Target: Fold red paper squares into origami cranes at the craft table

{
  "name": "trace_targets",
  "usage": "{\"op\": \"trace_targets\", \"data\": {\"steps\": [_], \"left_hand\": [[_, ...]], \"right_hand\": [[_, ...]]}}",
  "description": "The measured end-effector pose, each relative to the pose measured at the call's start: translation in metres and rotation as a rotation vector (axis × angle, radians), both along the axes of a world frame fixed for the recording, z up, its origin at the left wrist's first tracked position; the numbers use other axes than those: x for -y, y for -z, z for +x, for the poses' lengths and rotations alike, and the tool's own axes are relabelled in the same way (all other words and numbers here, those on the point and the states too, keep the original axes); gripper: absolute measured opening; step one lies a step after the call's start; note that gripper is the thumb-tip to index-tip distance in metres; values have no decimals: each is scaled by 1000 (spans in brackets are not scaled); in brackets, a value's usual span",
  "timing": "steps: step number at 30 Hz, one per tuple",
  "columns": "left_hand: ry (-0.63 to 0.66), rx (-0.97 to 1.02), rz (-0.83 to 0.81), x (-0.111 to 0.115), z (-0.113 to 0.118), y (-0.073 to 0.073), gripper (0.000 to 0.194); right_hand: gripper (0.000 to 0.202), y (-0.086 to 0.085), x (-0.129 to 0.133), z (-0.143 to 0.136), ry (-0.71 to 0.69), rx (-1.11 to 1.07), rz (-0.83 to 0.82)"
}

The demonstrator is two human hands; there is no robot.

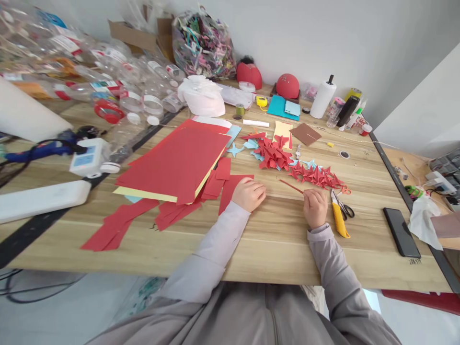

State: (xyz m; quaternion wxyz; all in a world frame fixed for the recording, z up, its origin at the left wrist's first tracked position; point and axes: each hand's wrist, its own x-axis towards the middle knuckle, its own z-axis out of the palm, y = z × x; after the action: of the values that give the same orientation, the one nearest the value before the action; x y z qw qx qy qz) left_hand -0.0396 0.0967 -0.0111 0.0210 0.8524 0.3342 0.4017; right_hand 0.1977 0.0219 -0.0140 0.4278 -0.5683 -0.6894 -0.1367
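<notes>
Grips a thin red strip (292, 186) in the right hand (316, 207), over the tabletop (276, 239) near the yellow cutter (339, 218); rests the left hand (248, 194), curled, on red paper (230, 190), any grip unclear.

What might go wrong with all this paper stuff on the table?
The yellow cutter and scissors lie close to the right hand, so a careless reach might nick a finger. The folded red stars are bunched up beside the work area, and a sweeping arm could crush some. The loose red strips near the front edge might get knocked to the floor.
</notes>
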Motion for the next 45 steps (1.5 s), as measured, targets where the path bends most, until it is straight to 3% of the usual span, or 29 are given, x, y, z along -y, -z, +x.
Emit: {"op": "trace_targets", "data": {"steps": [3, 5, 8, 11, 15, 21, 27, 36, 45], "left_hand": [[-90, 303, -213, 10, 13, 0, 13], [-96, 545, -493, 20, 28, -2, 19], [62, 788, -944, 32, 47, -5, 34], [129, 842, -1182, 37, 55, -7, 31], [95, 926, -1215, 37, 54, -7, 29], [126, 1203, -1290, 38, 57, -13, 31], [10, 1367, -1304, 33, 54, -20, 33], [-17, 1379, -1227, 25, 45, -20, 31], [-101, 1418, -1126, 16, 35, -20, 24]], "right_hand": [[16, 0, 1, -8, -18, -324, -110], [20, 0, 3, -18, -72, -617, -269], [27, 1, 5, -32, -230, -950, -478], [30, 0, 6, -40, -303, -1071, -583], [35, -3, 7, -44, -318, -1102, -645], [36, -2, 8, -45, -372, -1130, -741], [37, -4, 10, -40, -396, -1094, -860], [37, -8, 10, -35, -382, -1045, -900], [38, -16, 9, -26, -356, -1089, -821]]}}
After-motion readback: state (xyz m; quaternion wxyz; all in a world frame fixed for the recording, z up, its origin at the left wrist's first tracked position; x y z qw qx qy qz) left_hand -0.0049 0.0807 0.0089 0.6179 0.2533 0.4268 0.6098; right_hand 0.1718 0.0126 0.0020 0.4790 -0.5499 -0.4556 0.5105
